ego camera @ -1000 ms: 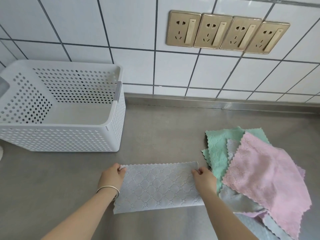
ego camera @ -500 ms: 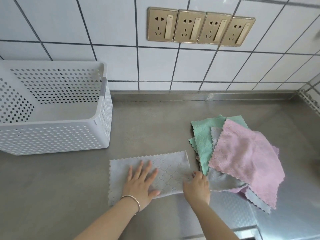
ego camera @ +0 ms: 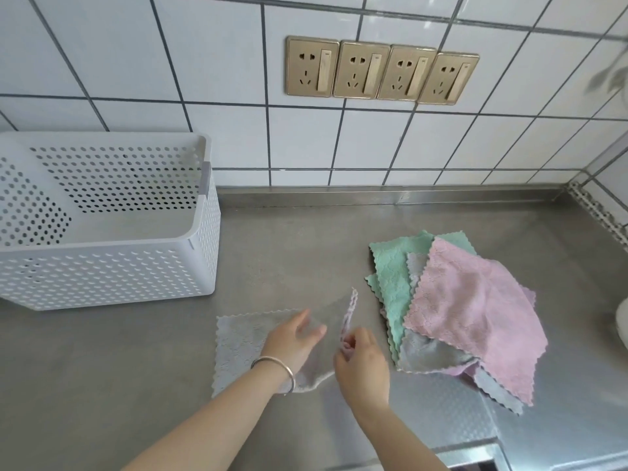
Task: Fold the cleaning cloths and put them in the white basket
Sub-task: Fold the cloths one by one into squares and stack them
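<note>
1. A grey cloth (ego camera: pixel 238 348) lies on the steel counter (ego camera: pixel 306 253) at lower centre of the frame.
2. The left hand (ego camera: pixel 292 341), fingers spread and open, lies flat on the cloth's middle.
3. The right hand (ego camera: pixel 362 363) pinches the cloth's right edge, which stands lifted off the counter; the grip is blurred, so probably thumb and forefinger.
4. The white basket (ego camera: pixel 112 277) sits at the left, with no cloths inside.
5. A loose pile (ego camera: pixel 475 311) of green, grey and pink cloths lies at the right, just beside the right hand.
</note>
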Available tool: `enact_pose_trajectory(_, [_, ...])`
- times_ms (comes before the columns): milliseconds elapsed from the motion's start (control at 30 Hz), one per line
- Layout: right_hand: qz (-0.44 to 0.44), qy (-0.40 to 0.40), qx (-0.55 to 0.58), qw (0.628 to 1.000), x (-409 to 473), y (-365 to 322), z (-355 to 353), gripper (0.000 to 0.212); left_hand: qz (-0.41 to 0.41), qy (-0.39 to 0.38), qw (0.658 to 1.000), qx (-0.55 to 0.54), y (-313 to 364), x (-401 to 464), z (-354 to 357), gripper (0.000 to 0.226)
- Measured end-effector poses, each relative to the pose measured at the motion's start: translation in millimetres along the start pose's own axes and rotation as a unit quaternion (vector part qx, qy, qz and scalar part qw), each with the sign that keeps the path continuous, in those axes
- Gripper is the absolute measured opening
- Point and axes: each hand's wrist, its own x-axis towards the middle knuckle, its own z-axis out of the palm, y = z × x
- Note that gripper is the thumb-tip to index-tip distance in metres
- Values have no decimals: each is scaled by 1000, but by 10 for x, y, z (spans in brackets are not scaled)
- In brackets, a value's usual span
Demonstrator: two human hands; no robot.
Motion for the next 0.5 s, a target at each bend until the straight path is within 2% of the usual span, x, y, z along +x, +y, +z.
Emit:
enact_pose_trajectory(33, [-57, 21, 15, 998, -53, -75, 31, 24, -27, -1, 997, -69, 88, 7, -19, 49])
enact_pose_trajectory(100, [-184, 53, 9, 981, -142, -230, 100, 26, -35, 5, 995, -90, 186, 16, -85, 27])
enact_pose_trajectory(167, [-296, 75, -5, 952, -206, -350, 185, 24, -49, 13, 997, -59, 206, -6, -195, 27])
enact_pose_trajectory(233, [-370, 77, -17, 926, -258, -433, 267, 22, -78, 25, 996, -38, 130, -17, -317, 27])
enact_pose_trajectory(300, [-388, 56, -46, 919, -317, -454, 393, 34, -96, 48, 993, -38, -26, -30, -456, 25])
enact_pose_trajectory(400, [-331, -15, -97, 939, -358, -366, 614, 75, -124, 78, 986, -77, -252, -62, -642, 27])
enact_pose_trajectory(500, [-315, -59, -156, 934, -375, -262, 804, 94, -139, 90, 982, -88, -507, -102, -756, 36])
